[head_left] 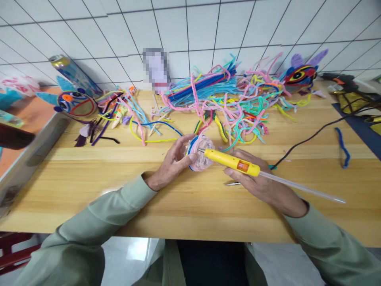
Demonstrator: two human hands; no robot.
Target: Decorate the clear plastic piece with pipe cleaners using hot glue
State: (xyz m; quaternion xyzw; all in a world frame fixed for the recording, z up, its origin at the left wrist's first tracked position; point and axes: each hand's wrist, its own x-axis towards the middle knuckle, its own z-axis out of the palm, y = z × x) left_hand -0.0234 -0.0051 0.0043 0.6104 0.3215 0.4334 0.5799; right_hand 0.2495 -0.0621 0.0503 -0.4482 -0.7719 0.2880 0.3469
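My left hand [180, 157] is closed round a small rounded craft piece [204, 159], pale pink and clear, with a blue pipe cleaner along its left rim. A yellow hot glue gun [230, 160] is gripped in my right hand [253, 174]. Its metal nozzle touches or nearly touches the craft piece; I cannot tell which. Out of the back of the gun sticks a long clear glue stick [306, 188]. Just beyond the craft piece lie pliers [220, 128] with yellow and green handles. The tip of a small metal tool [232, 184] shows below my right hand.
Bundled pipe cleaners [202, 85] and a loose tangle of them [247, 115] lie along the tiled wall. Decorated animal heads stand at left [76, 104] and right [300, 77]. A can [74, 75] leans at back left. A black cord [309, 137] crosses the right side.
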